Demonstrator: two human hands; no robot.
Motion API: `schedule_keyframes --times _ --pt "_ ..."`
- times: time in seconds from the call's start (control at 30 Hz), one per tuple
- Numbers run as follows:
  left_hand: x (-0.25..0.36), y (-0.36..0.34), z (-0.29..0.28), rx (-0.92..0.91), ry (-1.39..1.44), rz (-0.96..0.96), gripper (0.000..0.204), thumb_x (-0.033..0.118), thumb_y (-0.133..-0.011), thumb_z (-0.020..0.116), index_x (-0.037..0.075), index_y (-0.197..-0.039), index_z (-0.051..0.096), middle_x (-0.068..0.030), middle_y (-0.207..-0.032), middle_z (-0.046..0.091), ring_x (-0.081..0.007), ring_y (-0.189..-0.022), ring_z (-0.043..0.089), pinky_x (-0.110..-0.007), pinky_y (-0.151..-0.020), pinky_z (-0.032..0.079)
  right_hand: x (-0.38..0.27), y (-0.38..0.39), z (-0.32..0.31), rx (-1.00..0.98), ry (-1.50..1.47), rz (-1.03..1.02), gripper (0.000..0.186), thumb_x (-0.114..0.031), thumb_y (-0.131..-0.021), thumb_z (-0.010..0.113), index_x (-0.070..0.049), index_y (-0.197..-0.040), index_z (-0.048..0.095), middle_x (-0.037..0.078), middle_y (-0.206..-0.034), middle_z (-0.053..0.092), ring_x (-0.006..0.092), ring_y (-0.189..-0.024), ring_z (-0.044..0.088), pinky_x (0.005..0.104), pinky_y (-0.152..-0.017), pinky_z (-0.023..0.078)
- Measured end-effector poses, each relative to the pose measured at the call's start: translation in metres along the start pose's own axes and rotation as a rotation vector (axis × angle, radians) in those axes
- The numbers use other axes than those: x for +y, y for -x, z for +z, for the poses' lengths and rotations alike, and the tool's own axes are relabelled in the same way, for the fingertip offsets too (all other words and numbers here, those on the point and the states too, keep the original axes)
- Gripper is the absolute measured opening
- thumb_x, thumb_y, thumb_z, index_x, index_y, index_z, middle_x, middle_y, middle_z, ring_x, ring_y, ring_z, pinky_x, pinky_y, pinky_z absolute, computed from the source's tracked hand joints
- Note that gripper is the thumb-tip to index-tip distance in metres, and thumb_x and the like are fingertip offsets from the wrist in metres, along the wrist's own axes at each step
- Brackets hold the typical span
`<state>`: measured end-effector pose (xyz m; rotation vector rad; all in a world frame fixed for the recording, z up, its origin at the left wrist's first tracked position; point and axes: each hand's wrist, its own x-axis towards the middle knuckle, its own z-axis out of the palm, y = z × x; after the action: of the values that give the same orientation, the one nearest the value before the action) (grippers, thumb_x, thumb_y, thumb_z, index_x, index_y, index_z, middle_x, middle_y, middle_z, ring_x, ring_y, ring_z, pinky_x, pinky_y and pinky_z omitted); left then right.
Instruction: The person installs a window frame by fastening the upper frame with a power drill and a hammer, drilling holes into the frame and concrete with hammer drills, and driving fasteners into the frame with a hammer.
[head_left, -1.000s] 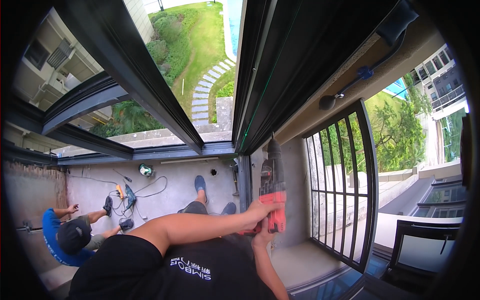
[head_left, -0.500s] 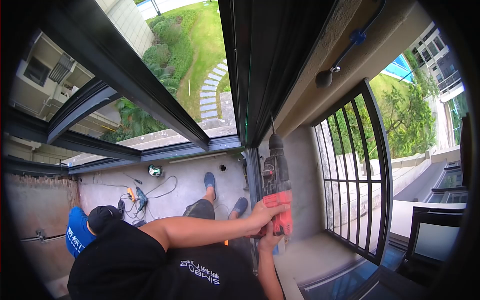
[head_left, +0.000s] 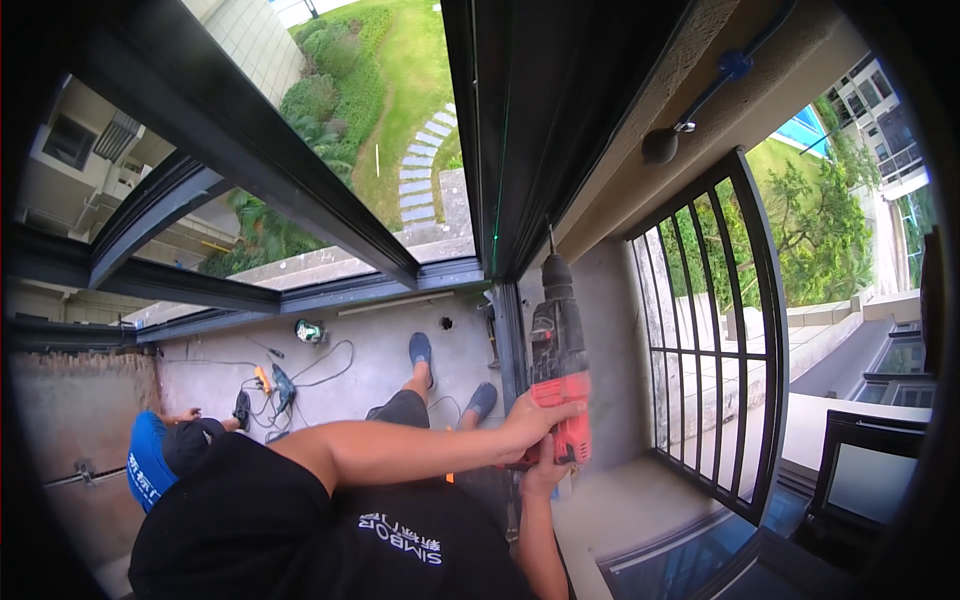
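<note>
A red and black hammer drill (head_left: 561, 335) is held up in both my hands, its long bit pointing away from me. The bit's tip meets the edge where the dark window frame (head_left: 516, 170) borders the beige wall (head_left: 598, 205); whether it has gone in cannot be made out. My left hand (head_left: 538, 420) is closed over the red rear body of the drill. Just below, my right hand (head_left: 543, 474) wraps round its handle, and the trigger is hidden by the fingers.
Lower left, a co-worker in a blue shirt (head_left: 148, 465) and dark cap crouches by a blue corded power tool (head_left: 283, 388). A green and white tool (head_left: 309, 331) stands on the floor (head_left: 375, 345). To the right is a barred metal window guard (head_left: 715, 350); a dark round fitting (head_left: 660, 146) hangs above.
The drill stays in both hands against the frame edge, shifted slightly right and down in the view. The co-worker's forearm and hand have come into sight, reaching toward the floor tools.
</note>
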<state>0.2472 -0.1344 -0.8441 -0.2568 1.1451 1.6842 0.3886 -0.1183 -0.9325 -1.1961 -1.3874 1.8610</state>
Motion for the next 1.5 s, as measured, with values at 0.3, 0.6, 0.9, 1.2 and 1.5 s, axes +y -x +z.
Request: schedule_keyframes --times 0.3,0.6,0.9,1.2,1.5 --pt "-0.007 0.001 0.004 -0.009 0.064 -0.011 0.034 0.018 -0.095 0.079 0.003 -0.124 0.069 -0.0026 -0.112 0.075 -0.0096 -0.098 0.069 -0.028 -0.086 0.056 -0.002 0.007 -0.002 0.039 -0.037 -0.029 0.047 -0.016 -0.102 0.068 0.005 -0.141 0.051 0.015 -0.139 0.061 0.0248 -0.123 0.061 0.0405 -0.108 0.047" --pt "-0.005 0.002 0.001 -0.008 0.043 -0.03 0.034 0.017 -0.097 0.077 0.002 -0.126 0.068 -0.0029 -0.114 0.074 -0.011 -0.102 0.069 -0.03 -0.089 0.056 0.003 0.009 -0.014 -0.006 0.084 -0.035 0.057 -0.024 -0.102 0.069 0.005 -0.146 0.045 0.016 -0.146 0.056 0.0274 -0.128 0.059 0.041 -0.11 0.046" --pt "-0.051 0.027 0.009 -0.061 0.038 -0.129 0.03 0.017 -0.094 0.081 0.003 -0.118 0.071 -0.0028 -0.107 0.076 -0.0102 -0.097 0.07 -0.029 -0.086 0.057 0.007 0.051 -0.065 -0.035 0.005 -0.044 0.072 -0.028 -0.101 0.068 0.003 -0.155 0.033 0.017 -0.155 0.047 0.0311 -0.137 0.053 0.0448 -0.116 0.041" --pt "0.007 -0.004 -0.009 -0.032 0.058 -0.09 0.038 0.017 -0.095 0.079 0.005 -0.129 0.067 -0.0028 -0.114 0.074 -0.0125 -0.099 0.071 -0.032 -0.087 0.06 -0.008 0.001 0.022 0.034 -0.011 -0.175 0.048 -0.013 -0.1 0.07 0.004 -0.142 0.051 0.014 -0.137 0.061 0.0247 -0.123 0.062 0.0392 -0.106 0.049" --pt "0.039 -0.038 -0.019 -0.027 0.037 -0.034 0.039 0.021 -0.092 0.081 0.007 -0.126 0.068 -0.0014 -0.115 0.073 -0.0122 -0.102 0.068 -0.031 -0.09 0.056 -0.012 -0.042 0.062 -0.041 -0.144 -0.163 0.043 -0.011 -0.101 0.069 0.003 -0.139 0.055 0.011 -0.133 0.064 0.0205 -0.118 0.063 0.0363 -0.103 0.051"
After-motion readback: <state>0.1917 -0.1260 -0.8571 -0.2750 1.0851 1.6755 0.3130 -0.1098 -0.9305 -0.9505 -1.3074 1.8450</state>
